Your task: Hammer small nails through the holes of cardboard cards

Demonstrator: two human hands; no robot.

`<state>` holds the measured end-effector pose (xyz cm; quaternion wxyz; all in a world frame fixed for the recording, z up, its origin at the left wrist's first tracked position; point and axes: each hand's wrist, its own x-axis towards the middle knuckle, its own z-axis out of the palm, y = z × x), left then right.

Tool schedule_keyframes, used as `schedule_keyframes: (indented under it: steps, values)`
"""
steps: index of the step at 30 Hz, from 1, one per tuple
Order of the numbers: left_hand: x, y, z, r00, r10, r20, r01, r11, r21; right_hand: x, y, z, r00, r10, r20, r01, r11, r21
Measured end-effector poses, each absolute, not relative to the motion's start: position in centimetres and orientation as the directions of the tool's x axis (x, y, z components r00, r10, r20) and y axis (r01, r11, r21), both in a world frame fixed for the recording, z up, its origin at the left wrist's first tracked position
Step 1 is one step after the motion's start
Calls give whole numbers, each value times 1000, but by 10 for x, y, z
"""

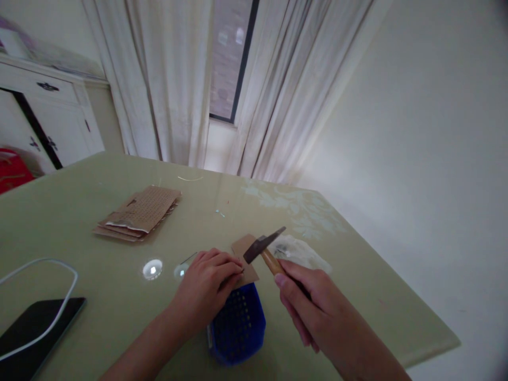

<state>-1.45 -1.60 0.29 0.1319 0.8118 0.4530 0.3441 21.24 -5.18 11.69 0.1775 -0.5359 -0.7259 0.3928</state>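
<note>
Two bare hands lowest in view, both over the near part of the green desk (357,301). Right grip (309,304) closed around the pale wooden handle of a hammer (264,247), thumb laid along the shaft. Dark metal head slanted, narrow end pointing up and right, hanging over a cardboard piece (248,264). Cannot tell whether head and card touch. Left grip (206,283) curled shut, fingertips bunched and pressed onto the left edge of that card; too small to tell whether anything is pinched between them. Card itself small, plain brown, roughly rectangular, lying flat across the top of a blue basket (238,325) of perforated plastic with rows of small holes, between the two forearms.

At the near left corner, a black phone (35,330) face up with a white cable (51,262) looped over it. Two round bright reflections (152,269) on the glossy desk just left of the left grip. Just beyond the hammer, a crumpled clear plastic bag (297,253). Farther back and left, well apart from the hands, a stack of brown cards (138,214), the top one printed with a grid of small marks, too blurred to read.

Beyond the desk, pale curtains (166,79) framing a dark window (230,53). At far left a white cabinet (47,106) with dark handles, something red (11,172) below it. Bare wall (416,132) on the right.
</note>
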Motion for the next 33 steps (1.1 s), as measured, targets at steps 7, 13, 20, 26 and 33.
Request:
schedule_keyframes:
  steps: [7, 13, 20, 26, 33]
  values:
    - [-14, -17, -3, 287, 854, 433, 675, -502, 541, 211, -59, 106, -370, 910, -189, 689, 132, -713]
    - [-14, -17, -8, 260, 864, 431, 688, -479, 545, 206, -56, 91, -394, 911, -117, 716, 225, -661]
    - [-15, -17, -9, 253, 869, 426, 682, -473, 558, 203, -57, 85, -400, 912, -88, 722, 254, -643]
    - [-14, -16, -18, 197, 877, 439, 641, -454, 619, 217, -29, 79, -394, 901, -183, 597, 100, -796]
    - [-34, -10, -22, -7, 868, 497, 526, -419, 740, 225, 34, 18, -272, 947, -168, 50, -160, -986]
